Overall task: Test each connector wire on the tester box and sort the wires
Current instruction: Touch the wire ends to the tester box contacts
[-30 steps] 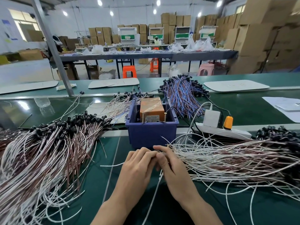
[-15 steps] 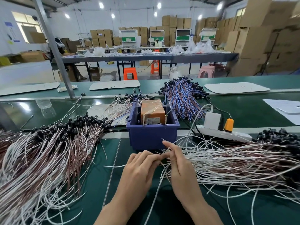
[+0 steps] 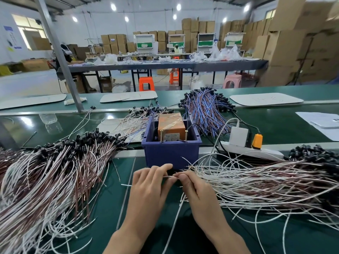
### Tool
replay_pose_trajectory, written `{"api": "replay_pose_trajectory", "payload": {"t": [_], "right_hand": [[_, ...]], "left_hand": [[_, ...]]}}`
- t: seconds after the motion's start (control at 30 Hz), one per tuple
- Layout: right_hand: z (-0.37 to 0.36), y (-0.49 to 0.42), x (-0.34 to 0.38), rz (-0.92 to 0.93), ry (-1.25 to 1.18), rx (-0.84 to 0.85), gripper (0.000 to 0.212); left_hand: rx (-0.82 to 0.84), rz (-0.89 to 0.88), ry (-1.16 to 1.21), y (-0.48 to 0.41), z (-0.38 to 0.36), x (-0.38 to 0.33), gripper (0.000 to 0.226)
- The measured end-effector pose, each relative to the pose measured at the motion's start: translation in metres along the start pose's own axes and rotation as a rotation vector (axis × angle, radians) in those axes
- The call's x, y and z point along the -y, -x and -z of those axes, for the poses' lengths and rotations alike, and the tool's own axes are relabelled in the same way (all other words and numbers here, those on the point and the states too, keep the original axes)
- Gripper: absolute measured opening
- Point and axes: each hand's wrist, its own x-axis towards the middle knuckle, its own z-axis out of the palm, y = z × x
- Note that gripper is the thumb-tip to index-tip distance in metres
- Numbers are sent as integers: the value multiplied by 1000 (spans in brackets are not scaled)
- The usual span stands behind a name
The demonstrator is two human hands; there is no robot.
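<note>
A dark green table runs through a warehouse stacked with brown cardboard cartons. The left hand and right hand pinch one thin white connector wire between their fingertips. It is just in front of the blue plastic bin holding the orange tester box. A tangled white-and-brown left wire heap and right wire heap flank them. The wire's tip is too small to make out.

Both hands, the left hand and right hand, pinch one white wire just before the blue bin holding the orange tester box.
</note>
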Motion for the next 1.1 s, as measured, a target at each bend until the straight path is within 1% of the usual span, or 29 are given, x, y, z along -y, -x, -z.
{"api": "replay_pose_trajectory", "payload": {"t": [0.1,0.17,0.27,0.33,0.37,0.4,0.47,0.53,0.63,0.67,0.7,0.77,0.83,0.97,1.1], "right_hand": [[1,0,2,-27,1,-70,22],[1,1,5,-23,-5,-98,25],[0,2,4,-22,-32,-119,35],[-1,2,3,-36,-46,-127,39],[-1,2,2,-40,-52,-128,40],[-1,2,1,-40,-55,-127,40],[-3,1,0,-44,-67,-104,40],[-4,1,-1,-51,-92,-63,42],[-4,2,-2,-51,-104,-30,43],[-4,2,-2,-53,-105,-27,41],[-3,2,-2,-57,-108,-27,39],[-3,1,-2,-73,-121,-29,34],[-4,1,-3,-92,-123,-31,34],[-5,1,-6,-126,-93,-34,32],[-5,1,-9,-135,-96,-43,25]], "left_hand": [[-52,94,-148,-1,5,8,28],[-40,232,-150,-2,8,10,29],[94,549,36,-1,10,10,37],[161,657,174,1,7,9,38],[170,694,256,0,6,6,34],[147,733,363,-1,5,4,26],[41,852,616,-7,5,1,9],[-59,965,810,-11,4,6,26],[-191,1153,1004,-16,5,17,52],[-226,1215,1052,-16,5,21,53],[-250,1261,1084,-15,5,24,49],[-250,1300,1086,-13,5,28,31],[-242,1294,1060,-12,5,30,24],[-262,1237,1046,-11,4,32,23],[-242,1192,1066,-11,4,32,27]]}}
